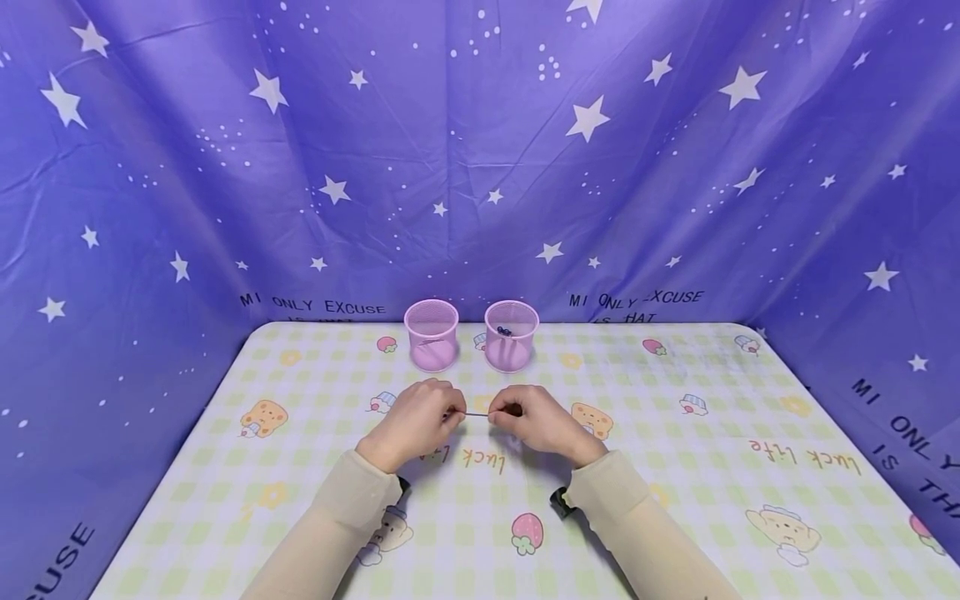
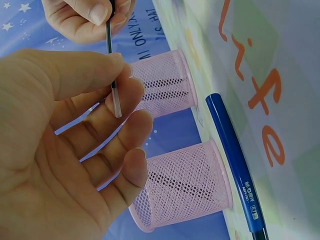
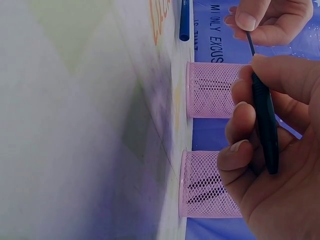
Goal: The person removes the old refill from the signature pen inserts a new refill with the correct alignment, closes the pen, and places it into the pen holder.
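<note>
My left hand (image 1: 417,423) pinches the clear end of a thin pen refill (image 2: 116,95) between thumb and index finger, its other fingers loosely bent. The refill runs across to my right hand (image 1: 542,422), which holds a dark tapered pen section (image 3: 266,125) lying along its fingers and palm. The refill enters that section, so its far part is hidden. Below the hands, a blue pen barrel (image 2: 235,160) with white print lies on the tablecloth. In the head view only a short dark line of the refill shows between both hands.
Two pink mesh pen cups stand beyond the hands, a left cup (image 1: 432,354) and a right cup (image 1: 512,357). Dark slim items show inside both. The patterned tablecloth (image 1: 705,508) covers the table, and a purple star curtain (image 1: 480,150) hangs behind and at the sides.
</note>
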`<state>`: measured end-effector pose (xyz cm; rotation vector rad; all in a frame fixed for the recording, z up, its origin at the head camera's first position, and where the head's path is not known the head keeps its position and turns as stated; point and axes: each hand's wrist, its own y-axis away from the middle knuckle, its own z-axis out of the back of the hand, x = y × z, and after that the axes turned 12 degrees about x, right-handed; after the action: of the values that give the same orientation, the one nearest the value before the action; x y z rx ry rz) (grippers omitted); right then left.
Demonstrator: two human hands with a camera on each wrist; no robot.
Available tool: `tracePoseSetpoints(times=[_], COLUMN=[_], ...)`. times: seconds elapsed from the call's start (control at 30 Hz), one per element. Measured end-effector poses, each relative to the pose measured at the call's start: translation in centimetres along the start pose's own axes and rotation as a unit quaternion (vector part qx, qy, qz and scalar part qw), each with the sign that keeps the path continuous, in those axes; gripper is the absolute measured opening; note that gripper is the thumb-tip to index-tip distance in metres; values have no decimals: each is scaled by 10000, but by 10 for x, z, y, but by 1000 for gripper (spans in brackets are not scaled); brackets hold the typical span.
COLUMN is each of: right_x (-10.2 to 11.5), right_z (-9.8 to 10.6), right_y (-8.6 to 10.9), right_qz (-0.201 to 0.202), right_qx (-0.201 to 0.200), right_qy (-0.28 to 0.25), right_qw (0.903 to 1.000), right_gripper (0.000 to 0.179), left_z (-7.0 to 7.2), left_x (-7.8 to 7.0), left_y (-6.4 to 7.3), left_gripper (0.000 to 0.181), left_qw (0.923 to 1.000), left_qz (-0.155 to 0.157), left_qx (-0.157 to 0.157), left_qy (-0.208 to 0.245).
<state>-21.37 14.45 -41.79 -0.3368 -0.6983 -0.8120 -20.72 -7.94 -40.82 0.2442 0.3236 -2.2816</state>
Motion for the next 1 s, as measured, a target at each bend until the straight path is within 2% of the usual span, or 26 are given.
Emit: tracePoseSetpoints(times=[0.8,1.0], right_x=[-1,-1], right_z=[1,1], right_y=[1,1], right_qz=[-54,-32], right_qx=[-53,-50], right_qy=[100,64], right_qw=[9999,10000], right_gripper=[9,8], left_z=[4,4], left_x=[1,1], left_y=[1,1], left_gripper=[2,6], left_qw=[9998,9996], left_qz=[202,273], left_qx=[67,70], left_qy=[51,-11])
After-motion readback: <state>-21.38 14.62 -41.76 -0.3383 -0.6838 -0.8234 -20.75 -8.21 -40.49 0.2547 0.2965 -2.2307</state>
